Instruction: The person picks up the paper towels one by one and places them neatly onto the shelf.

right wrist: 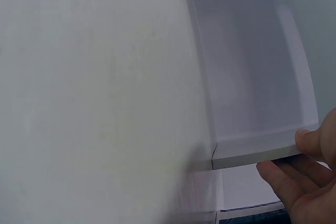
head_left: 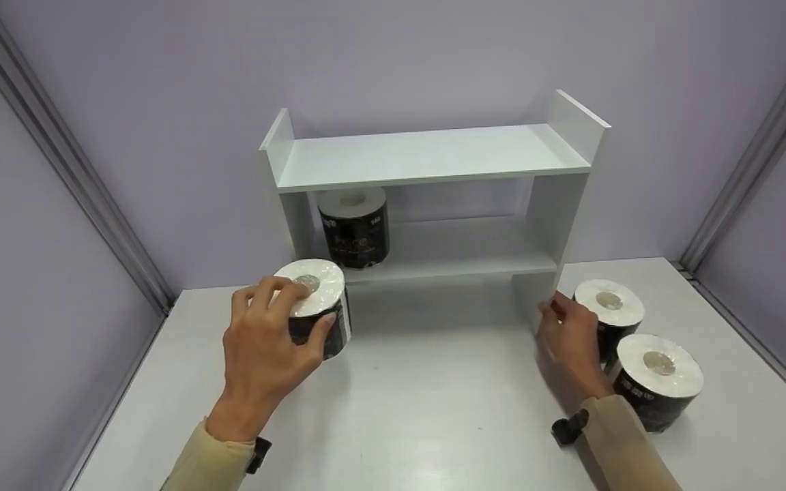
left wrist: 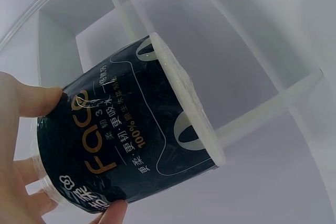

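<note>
My left hand (head_left: 263, 344) grips a toilet paper roll (head_left: 329, 293) in a black printed wrapper, thumb on its side and fingers over its white top. The roll is held in front of the left side of a white two-tier shelf (head_left: 434, 155). In the left wrist view the roll's dark wrapper (left wrist: 126, 124) shows gold lettering, and it is tilted. My right hand (head_left: 570, 341) pinches the front edge of the shelf's right side panel (right wrist: 257, 157), low down, between thumb and fingers. Another toilet paper roll (head_left: 357, 235) stands upright on the middle board's left end.
Two more rolls stand upright on the table at right, a farther one (head_left: 610, 305) beside my right hand and a nearer one (head_left: 659, 368) by the right forearm. The shelf stands on the white table (head_left: 427, 409) against a pale wall (head_left: 420, 54).
</note>
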`<state>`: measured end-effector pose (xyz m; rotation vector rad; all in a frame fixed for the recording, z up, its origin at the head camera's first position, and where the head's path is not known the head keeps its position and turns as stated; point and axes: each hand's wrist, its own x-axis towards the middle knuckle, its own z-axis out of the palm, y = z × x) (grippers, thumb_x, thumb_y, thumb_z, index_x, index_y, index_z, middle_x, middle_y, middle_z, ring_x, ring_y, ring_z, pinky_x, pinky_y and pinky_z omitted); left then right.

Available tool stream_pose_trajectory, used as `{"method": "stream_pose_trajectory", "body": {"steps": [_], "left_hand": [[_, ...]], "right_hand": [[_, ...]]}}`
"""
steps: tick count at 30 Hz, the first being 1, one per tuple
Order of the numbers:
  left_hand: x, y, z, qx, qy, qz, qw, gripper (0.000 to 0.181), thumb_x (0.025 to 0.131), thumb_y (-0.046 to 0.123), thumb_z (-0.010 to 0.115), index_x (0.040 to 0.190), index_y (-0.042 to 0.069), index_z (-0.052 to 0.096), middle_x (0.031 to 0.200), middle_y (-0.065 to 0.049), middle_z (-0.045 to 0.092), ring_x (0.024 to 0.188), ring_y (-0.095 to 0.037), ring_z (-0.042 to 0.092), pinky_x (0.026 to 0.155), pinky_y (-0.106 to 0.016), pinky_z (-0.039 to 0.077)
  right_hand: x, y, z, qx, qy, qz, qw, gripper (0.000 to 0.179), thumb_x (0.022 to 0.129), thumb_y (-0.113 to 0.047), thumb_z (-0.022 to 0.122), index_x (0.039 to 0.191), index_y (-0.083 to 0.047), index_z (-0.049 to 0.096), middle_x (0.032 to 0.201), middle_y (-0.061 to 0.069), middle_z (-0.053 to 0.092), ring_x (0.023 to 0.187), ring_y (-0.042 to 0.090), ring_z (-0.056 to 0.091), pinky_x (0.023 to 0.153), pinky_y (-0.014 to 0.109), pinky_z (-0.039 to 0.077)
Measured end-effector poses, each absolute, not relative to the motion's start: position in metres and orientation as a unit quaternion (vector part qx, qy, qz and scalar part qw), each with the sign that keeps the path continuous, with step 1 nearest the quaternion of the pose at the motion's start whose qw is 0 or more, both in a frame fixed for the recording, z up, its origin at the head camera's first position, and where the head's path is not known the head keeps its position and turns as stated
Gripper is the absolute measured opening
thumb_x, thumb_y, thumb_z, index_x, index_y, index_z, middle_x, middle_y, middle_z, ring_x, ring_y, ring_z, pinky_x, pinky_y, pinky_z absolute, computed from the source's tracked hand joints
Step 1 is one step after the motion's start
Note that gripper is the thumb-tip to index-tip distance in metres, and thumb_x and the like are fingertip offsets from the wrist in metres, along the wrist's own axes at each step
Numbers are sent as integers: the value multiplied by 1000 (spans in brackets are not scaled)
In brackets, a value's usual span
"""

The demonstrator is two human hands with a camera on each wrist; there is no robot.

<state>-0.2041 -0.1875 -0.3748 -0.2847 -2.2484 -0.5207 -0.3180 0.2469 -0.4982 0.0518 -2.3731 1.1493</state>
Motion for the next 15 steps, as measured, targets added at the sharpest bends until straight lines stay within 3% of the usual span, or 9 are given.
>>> {"method": "stream_pose_trajectory", "body": {"steps": [6,15], "left_hand": [[-204,-183,-372,-116,-888,-207,394,39,82,33,92,110,13,74,120,-14,68,112,-44,60,70,-63,63],[-205,-181,-371,-118,-885,-197,405,38,81,32,92,108,13,74,116,-13,68,108,-44,60,67,-61,62]], "right_hand": [[-319,247,-498,24,-870,413,268,14,105,-3,65,102,6,75,100,23,79,100,39,77,88,54,60],[-320,248,-501,19,-870,424,250,19,106,-4,62,116,6,76,110,24,78,106,40,76,89,53,61]]}}
